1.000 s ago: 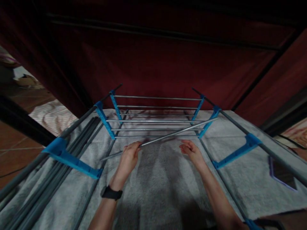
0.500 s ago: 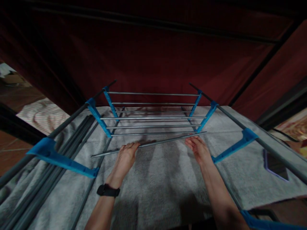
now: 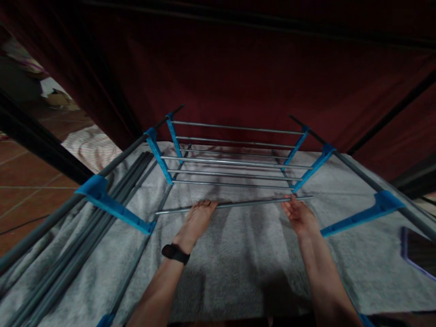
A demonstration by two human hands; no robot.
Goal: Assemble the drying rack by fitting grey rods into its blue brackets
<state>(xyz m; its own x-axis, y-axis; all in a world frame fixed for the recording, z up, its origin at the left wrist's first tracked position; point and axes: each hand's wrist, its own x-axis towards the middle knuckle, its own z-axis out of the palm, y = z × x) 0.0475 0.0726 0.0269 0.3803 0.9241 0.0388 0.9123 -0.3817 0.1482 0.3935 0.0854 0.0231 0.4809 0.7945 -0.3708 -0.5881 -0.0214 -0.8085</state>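
A thin metal rod (image 3: 252, 203) lies crosswise between the two sides of a rack frame, its right end slightly higher in view. My left hand (image 3: 200, 219) is wrapped over the rod left of its middle, with a dark watch on the wrist. Near the other end, the fingertips of my right hand (image 3: 301, 218) pinch the rod, palm partly turned up. Beyond it, several thin crossbars (image 3: 235, 162) join pairs of blue plastic brackets (image 3: 160, 154). Closer to me, a left blue bracket (image 3: 116, 209) and a right blue bracket (image 3: 364, 213) have no bars between them.
Several grey tubes (image 3: 91, 240) lie bundled on the grey blanket (image 3: 238, 272) at left. A phone with a purple edge (image 3: 420, 252) rests at right. Dark red panels (image 3: 238, 68) rise behind the rack. A striped cloth (image 3: 91, 150) lies on the tiled floor at left.
My right hand has gone from open beside the rod to gripping it near its right end. The rod is more level, and the view has shifted left.
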